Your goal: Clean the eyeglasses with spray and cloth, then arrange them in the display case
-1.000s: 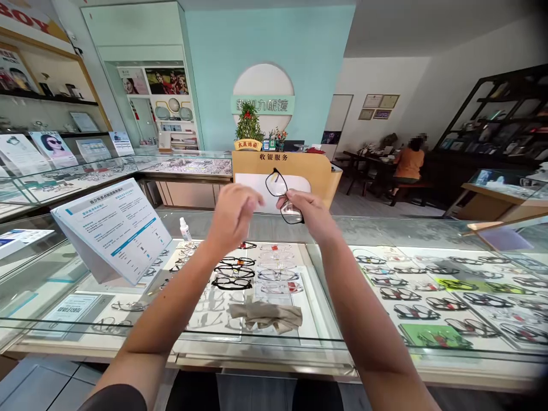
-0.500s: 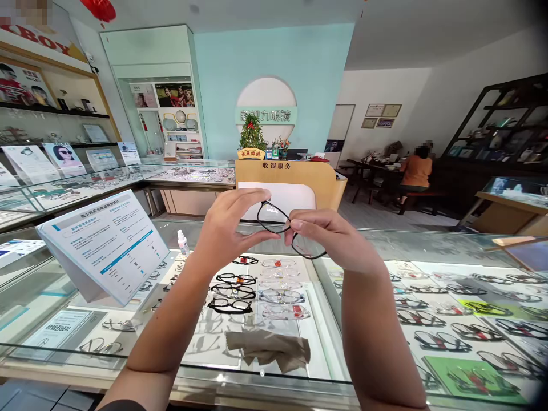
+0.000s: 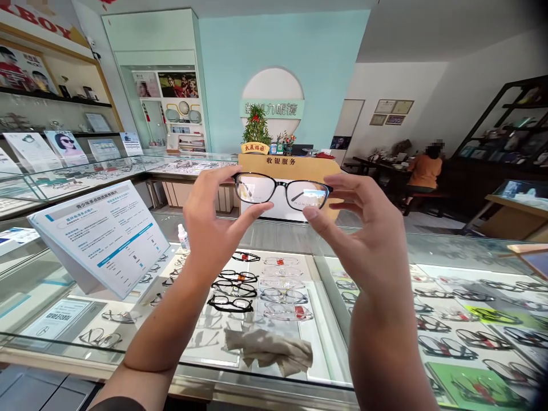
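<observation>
A pair of black-framed eyeglasses is held up level above the glass counter, its lenses facing me. Faint lettering shows on the right lens. My left hand grips the left end of the frame, fingers at the top corner and thumb below the lens. At the other end, my right hand pinches the frame between thumb and fingers. Below the hands, a grey-brown cloth lies crumpled on the counter, near rows of dark glasses and clear-framed glasses.
A standing printed sign is on the left of the counter, beside a small white spray bottle. More glasses fill the display on the right. Beyond stands a wooden reception desk. A person in orange sits at the back right.
The eyeglasses have turned from tilted to level, lenses facing me. My right hand has moved from the middle of the frame to its right end. My view has shifted slightly.
</observation>
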Action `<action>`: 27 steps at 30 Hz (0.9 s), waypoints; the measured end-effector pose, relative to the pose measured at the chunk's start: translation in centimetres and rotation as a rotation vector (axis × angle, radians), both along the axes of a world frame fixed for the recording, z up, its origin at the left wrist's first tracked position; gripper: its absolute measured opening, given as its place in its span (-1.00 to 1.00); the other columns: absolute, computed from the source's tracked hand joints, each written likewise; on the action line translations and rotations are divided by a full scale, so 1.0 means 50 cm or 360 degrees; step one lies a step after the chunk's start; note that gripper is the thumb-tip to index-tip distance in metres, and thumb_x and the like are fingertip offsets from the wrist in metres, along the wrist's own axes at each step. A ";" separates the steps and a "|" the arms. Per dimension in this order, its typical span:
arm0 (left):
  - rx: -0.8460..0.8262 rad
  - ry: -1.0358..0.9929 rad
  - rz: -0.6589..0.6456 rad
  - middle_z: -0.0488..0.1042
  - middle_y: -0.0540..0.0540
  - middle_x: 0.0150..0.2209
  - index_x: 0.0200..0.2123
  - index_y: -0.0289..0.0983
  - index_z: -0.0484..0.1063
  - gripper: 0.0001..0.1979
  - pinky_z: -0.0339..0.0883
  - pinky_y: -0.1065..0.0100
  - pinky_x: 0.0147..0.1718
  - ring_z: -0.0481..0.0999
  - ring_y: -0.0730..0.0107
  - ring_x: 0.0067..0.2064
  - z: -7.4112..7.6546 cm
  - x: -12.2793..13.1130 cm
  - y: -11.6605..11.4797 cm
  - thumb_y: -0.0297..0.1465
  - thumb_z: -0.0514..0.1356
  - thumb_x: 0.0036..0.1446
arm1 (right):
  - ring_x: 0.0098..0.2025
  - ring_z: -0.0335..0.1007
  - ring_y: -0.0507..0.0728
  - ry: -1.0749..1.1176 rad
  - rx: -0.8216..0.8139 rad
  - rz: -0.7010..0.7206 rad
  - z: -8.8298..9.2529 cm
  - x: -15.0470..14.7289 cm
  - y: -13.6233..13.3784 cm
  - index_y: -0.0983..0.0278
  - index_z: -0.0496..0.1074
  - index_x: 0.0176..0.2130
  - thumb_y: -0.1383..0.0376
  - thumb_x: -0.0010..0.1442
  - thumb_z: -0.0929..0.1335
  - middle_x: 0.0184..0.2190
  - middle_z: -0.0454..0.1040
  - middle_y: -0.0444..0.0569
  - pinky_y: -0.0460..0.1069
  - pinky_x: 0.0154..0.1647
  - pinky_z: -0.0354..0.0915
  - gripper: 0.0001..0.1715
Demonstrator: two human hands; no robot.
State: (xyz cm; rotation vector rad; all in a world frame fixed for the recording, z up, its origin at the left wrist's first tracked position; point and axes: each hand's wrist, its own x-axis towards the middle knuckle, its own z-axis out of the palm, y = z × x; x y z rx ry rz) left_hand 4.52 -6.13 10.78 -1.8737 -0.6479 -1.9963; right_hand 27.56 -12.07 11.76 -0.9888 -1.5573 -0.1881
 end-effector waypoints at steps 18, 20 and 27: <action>-0.0284 -0.0086 0.0007 0.67 -0.12 0.12 0.23 -0.07 0.57 -0.49 0.60 0.03 0.11 0.69 0.08 0.09 -0.009 0.006 -0.008 -0.03 0.46 0.32 | 0.05 0.73 0.33 0.0124 0.0034 -0.0050 -0.014 -0.026 0.022 0.08 0.58 0.22 0.00 0.36 0.56 0.08 0.73 0.08 0.21 -0.09 0.66 -0.48; -0.0303 -0.0100 -0.0008 0.69 -0.11 0.10 0.23 -0.06 0.58 -0.49 0.60 0.04 0.10 0.70 0.09 0.08 -0.009 0.006 -0.005 -0.02 0.46 0.31 | 0.09 0.72 0.35 0.0103 0.0025 -0.0052 -0.016 -0.022 0.027 0.07 0.58 0.25 -0.02 0.39 0.54 0.11 0.72 0.10 0.24 -0.05 0.67 -0.46; -0.0354 -0.0156 -0.0017 0.71 -0.15 0.06 0.17 -0.12 0.59 -0.45 0.59 0.04 0.07 0.71 0.10 0.04 -0.016 0.010 0.005 0.07 0.46 0.27 | 0.04 0.71 0.32 0.0065 0.0074 -0.0022 -0.021 -0.014 0.036 0.06 0.61 0.29 -0.04 0.42 0.51 0.09 0.72 0.09 0.26 -0.03 0.68 -0.45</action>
